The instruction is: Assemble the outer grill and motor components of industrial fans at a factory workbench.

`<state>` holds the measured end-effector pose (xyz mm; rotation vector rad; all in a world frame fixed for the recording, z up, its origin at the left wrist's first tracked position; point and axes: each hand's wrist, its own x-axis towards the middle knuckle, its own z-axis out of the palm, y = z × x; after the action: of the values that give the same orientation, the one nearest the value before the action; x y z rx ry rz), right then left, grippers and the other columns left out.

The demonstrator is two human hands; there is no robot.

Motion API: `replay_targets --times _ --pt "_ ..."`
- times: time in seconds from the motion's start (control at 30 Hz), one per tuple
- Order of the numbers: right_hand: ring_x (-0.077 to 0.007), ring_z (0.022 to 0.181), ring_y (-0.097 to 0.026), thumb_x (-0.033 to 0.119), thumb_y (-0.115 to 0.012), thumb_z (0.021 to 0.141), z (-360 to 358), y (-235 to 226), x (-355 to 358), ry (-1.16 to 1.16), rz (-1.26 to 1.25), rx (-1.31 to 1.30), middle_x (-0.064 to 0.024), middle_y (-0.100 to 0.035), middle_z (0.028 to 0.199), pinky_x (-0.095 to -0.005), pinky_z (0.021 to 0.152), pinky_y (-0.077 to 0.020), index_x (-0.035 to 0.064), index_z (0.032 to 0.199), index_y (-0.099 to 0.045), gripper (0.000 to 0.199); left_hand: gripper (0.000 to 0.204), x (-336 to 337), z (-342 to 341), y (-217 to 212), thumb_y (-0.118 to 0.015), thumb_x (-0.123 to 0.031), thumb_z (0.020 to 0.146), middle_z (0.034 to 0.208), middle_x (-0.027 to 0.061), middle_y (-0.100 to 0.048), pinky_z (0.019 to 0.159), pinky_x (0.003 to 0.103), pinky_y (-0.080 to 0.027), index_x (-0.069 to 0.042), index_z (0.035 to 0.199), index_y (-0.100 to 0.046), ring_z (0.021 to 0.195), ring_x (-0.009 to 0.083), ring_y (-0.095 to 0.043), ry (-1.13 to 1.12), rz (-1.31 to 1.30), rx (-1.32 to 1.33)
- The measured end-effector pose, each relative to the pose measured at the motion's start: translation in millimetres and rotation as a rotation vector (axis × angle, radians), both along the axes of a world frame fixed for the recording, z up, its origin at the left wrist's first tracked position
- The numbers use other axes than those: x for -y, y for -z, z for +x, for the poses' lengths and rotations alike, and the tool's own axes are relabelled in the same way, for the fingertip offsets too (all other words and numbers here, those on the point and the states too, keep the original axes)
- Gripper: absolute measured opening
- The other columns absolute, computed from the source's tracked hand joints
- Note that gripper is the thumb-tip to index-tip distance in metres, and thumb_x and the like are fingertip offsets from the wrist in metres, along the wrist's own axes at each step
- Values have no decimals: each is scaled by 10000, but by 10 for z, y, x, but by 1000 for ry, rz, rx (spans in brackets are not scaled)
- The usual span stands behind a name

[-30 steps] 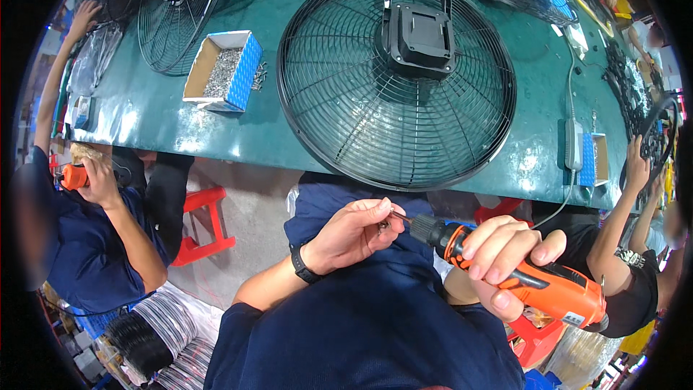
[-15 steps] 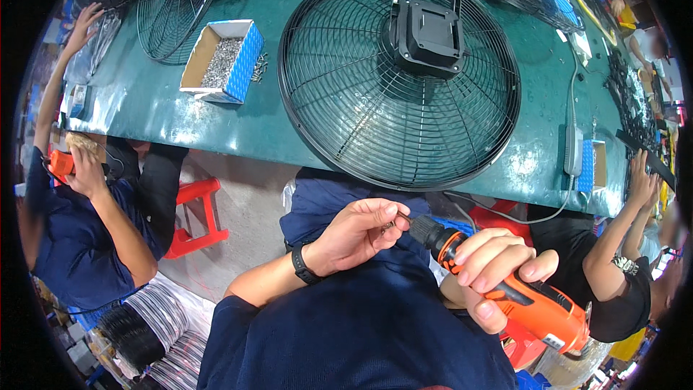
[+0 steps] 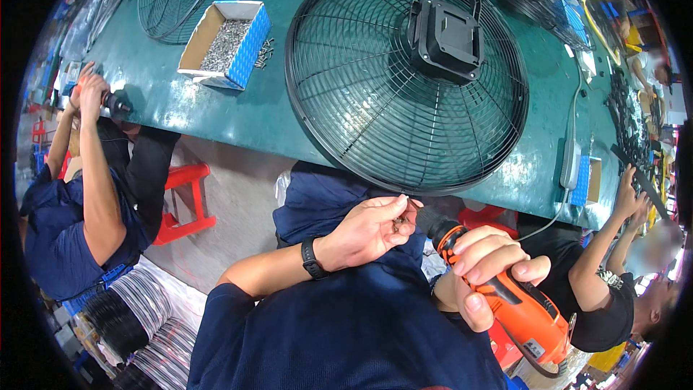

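My right hand (image 3: 491, 267) is wrapped round an orange and black power screwdriver (image 3: 523, 310), its dark chuck pointing up and left. Close to the chuck, my left hand (image 3: 372, 231) is closed, thumb and forefinger pinched at the driver's tip. A few small screws (image 3: 399, 224) show among its curled fingers; the bit itself is mostly hidden. Beyond both hands, a round black fan (image 3: 404, 87) lies on the green table (image 3: 216, 126) with its wire guard, square housing and handle facing up. An open blue and white box (image 3: 249, 47) of screws stands left of it.
Loose screws (image 3: 266, 53) lie beside the box. More fan guards (image 3: 177, 0) are at the back left and back right. A grey cable with an adapter (image 3: 569, 166) runs down the table's right side. Co-workers sit left and right; a red stool (image 3: 184, 206) stands at left.
My hands stay together at the driver's tip, the driver tilted a little steeper. The co-worker at left has brought both hands together with an orange driver at the table's edge. The view has shifted slightly.
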<state>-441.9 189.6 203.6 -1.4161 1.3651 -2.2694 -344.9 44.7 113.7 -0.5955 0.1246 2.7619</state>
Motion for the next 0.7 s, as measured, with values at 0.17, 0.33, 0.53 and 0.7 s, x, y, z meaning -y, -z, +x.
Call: replay_targets --times 0.17,0.33,0.53,0.7 --pt "-265 606 -630 -7 -711 647 -7 6 82 45 12 12 -126 -607 747 -448 615 -536 67 1153 -368 615 241 -25 -18 73 -442 -199 1000 854 31 -499 562 210 -370 4 1046 -564 696 104 -444 -41 85 26" --pt "-264 611 -633 -6 -706 642 -32 -5 125 39 8 39 -125 -606 749 -442 616 -535 68 1163 -376 622 232 11 -16 125 -449 -196 996 829 29 -495 540 214 -354 -1 1043 -565 680 110 -433 -34 130 6" --pt "-265 613 -636 -7 -707 634 -29 -6 172 45 34 29 -123 -604 742 -434 609 -535 65 1158 -379 622 235 2 -11 181 -454 -207 994 813 26 -496 526 213 -342 -2 1026 -565 669 111 -427 -25 154 5" --pt "-262 621 -635 -14 -704 641 -62 -39 242 9 86 23 -121 -601 748 -437 625 -533 61 1161 -364 625 232 -4 8 241 -451 -211 996 786 26 -497 538 215 -349 -9 995 -566 667 111 -423 -36 180 -16"
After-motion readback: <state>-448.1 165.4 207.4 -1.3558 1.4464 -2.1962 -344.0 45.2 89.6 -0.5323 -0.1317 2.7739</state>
